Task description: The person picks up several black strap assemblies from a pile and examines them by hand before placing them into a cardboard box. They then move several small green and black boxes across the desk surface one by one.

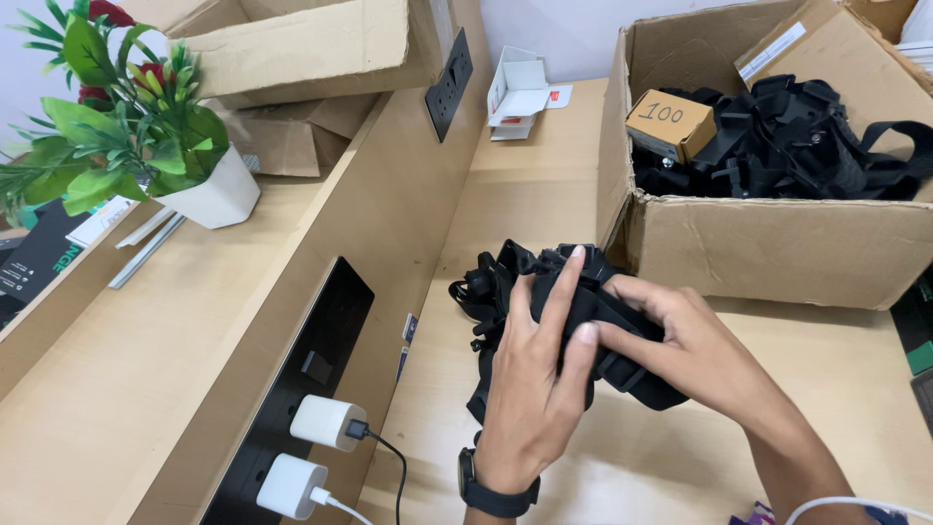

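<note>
Both hands are closed together on a black strap bundle held just above the desk: the left hand lies over its front, the right hand grips its right side. Just beyond the right hand stands an open cardboard box holding more black straps and a small brown carton. Left of the left hand, two white chargers sit in a black socket panel

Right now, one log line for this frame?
left hand: gripping black strap harness | right hand: gripping same harness | where: over desk, beside open cardboard box of black straps
</note>
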